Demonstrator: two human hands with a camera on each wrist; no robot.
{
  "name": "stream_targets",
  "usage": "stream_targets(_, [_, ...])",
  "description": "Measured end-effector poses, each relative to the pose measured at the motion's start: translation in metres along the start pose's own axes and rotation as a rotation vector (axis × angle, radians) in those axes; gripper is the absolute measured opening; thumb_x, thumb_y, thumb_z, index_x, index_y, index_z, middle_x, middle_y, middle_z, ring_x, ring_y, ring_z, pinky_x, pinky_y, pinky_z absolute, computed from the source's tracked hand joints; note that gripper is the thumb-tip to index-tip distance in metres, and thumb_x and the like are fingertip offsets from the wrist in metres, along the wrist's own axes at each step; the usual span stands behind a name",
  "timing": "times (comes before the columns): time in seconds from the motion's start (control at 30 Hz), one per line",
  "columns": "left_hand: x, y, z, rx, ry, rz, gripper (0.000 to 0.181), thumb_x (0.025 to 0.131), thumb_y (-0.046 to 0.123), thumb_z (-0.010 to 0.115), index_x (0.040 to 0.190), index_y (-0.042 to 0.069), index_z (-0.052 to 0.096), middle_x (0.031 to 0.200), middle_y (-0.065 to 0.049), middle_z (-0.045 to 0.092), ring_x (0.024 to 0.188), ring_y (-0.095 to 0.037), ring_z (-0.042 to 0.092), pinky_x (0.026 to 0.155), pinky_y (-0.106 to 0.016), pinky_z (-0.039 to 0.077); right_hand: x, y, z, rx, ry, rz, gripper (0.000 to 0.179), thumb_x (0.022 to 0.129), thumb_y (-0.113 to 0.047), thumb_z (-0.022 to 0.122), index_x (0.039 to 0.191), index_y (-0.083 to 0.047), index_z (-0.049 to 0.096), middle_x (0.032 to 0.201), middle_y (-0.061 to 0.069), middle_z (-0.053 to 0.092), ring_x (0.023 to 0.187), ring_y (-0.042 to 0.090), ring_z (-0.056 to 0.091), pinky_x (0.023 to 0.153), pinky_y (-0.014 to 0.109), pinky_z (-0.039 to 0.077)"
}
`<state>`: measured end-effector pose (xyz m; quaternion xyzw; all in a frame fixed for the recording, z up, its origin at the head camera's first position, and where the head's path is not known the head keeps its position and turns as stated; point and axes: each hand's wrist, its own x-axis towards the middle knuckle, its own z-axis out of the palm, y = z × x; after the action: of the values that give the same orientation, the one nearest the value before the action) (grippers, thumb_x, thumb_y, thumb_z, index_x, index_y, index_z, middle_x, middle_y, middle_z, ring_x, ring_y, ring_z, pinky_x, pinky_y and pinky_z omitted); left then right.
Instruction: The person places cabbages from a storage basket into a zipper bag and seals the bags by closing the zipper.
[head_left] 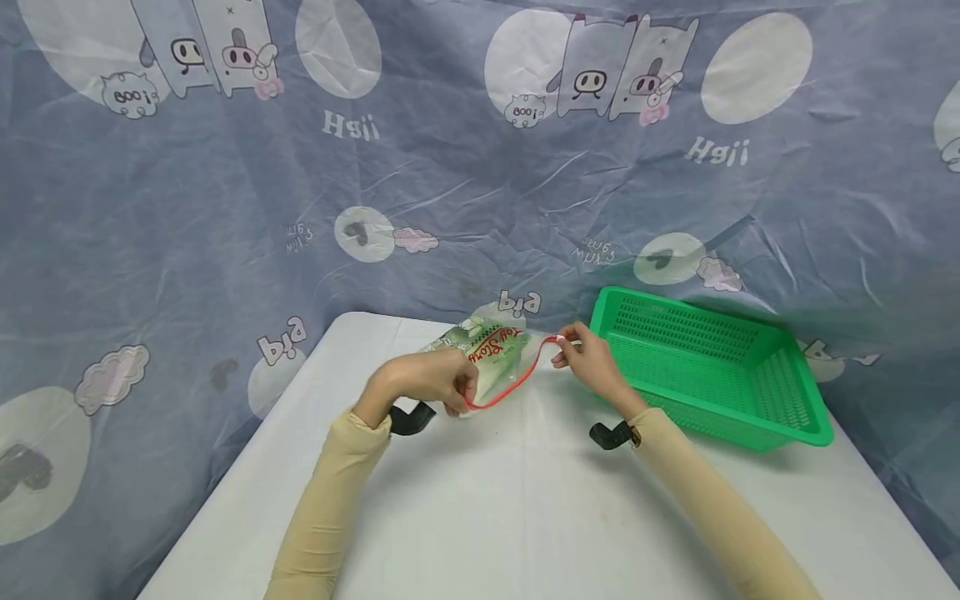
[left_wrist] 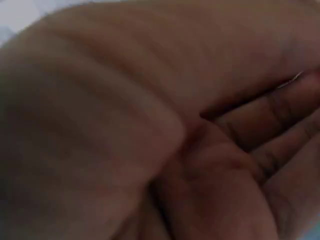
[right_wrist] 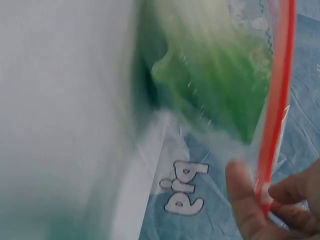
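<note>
Between the two hands hangs a clear zip bag (head_left: 489,354) with red "Toy Story" print and a red zip strip (head_left: 512,390) along its opening. Inside shows a green and whitish leafy vegetable (right_wrist: 215,85). The left hand (head_left: 431,377) pinches the near left end of the strip; its wrist view is filled by the palm and curled fingers (left_wrist: 270,120), with the bag hidden. At the strip's far right end, the right hand (head_left: 588,358) pinches a white slider (right_wrist: 265,192) between thumb and fingers. The strip bows in a loose curve from hand to hand.
A green perforated plastic basket (head_left: 806,392) stands on the white table (head_left: 525,508), just right of the right hand. A blue-grey printed cloth (head_left: 450,167) hangs behind the table and down its sides. Black camera mounts (head_left: 611,435) sit at both wrists.
</note>
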<state>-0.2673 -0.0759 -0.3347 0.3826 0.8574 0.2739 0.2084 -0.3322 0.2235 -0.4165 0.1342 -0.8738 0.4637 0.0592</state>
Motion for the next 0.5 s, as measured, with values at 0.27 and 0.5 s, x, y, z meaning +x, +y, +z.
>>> stream_targets(0.27, [0.058, 0.015, 0.059, 0.098, -0.123, 0.082, 0.013, 0.083, -0.001, 0.069, 0.077, 0.008, 0.06, 0.065, 0.001, 0.06, 0.054, -0.014, 0.065, 0.057, -0.021, 0.053, -0.001, -0.002, 0.025, -0.217, 0.034, -0.016, 0.031, 0.097, -0.011, 0.049, 0.121, 0.006, 0.059, 0.122, 0.026, 0.058, 0.108, 0.038, 0.063, 0.087, 0.045, 0.054])
stream_targets(0.5, [0.077, 0.017, 0.086, 0.12, -0.081, 0.054, 0.011, 0.082, 0.003, 0.072, 0.077, 0.008, 0.063, 0.063, 0.002, 0.061, 0.057, -0.024, 0.068, 0.046, -0.019, 0.048, 0.006, 0.012, 0.035, -0.21, 0.031, 0.03, 0.031, 0.093, -0.001, 0.048, 0.12, 0.012, 0.058, 0.118, 0.029, 0.061, 0.105, 0.038, 0.064, 0.083, 0.043, 0.054])
